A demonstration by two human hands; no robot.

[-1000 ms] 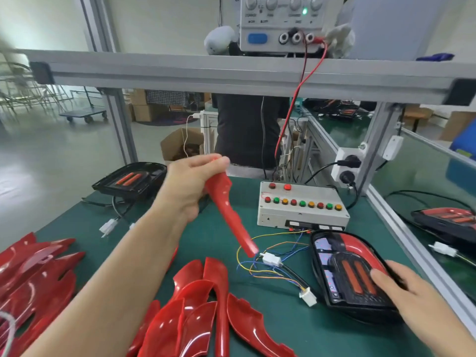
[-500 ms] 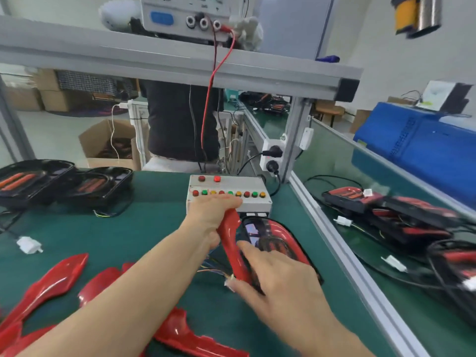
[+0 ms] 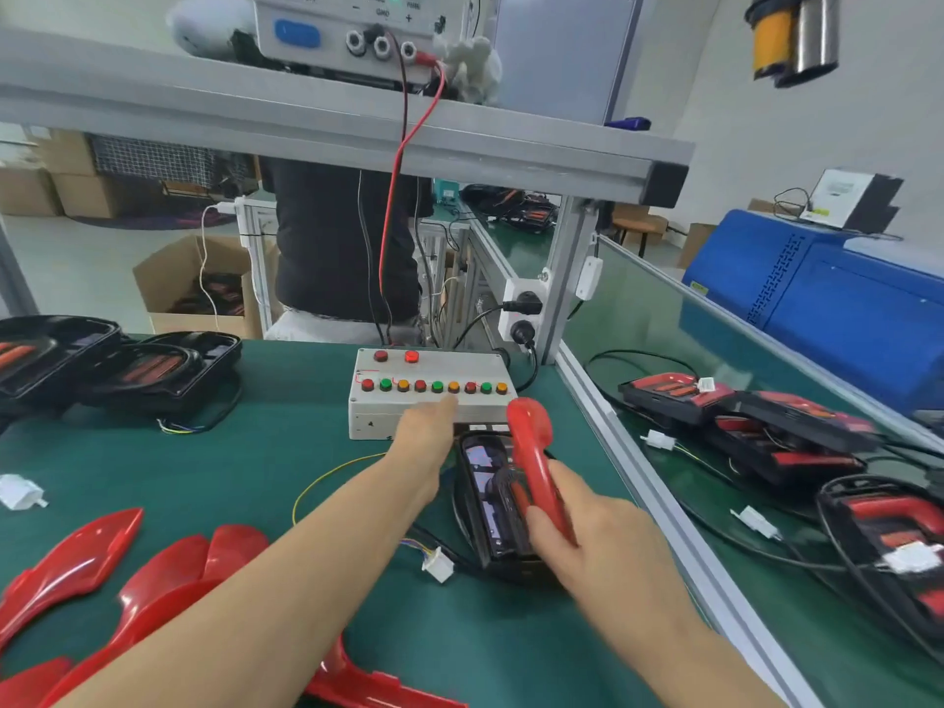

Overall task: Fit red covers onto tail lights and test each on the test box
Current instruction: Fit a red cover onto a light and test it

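At centre right of the frame, the right hand (image 3: 608,544) is holding a red cover (image 3: 536,467) over the black tail light (image 3: 498,508), fingers (image 3: 549,528) curled round its lower end. The left hand (image 3: 426,436) is reaching to the test box (image 3: 429,396), fingers straight (seemingly touching its front edge). A one-handed grip is risking a skewed, half-seated cover. Loose wires (image 3: 327,477) are trailing at the lamp's left, the surface's aluminium rail (image 3: 628,477) is running along its right, and bare green surface (image 3: 230,462) is lying open further left.
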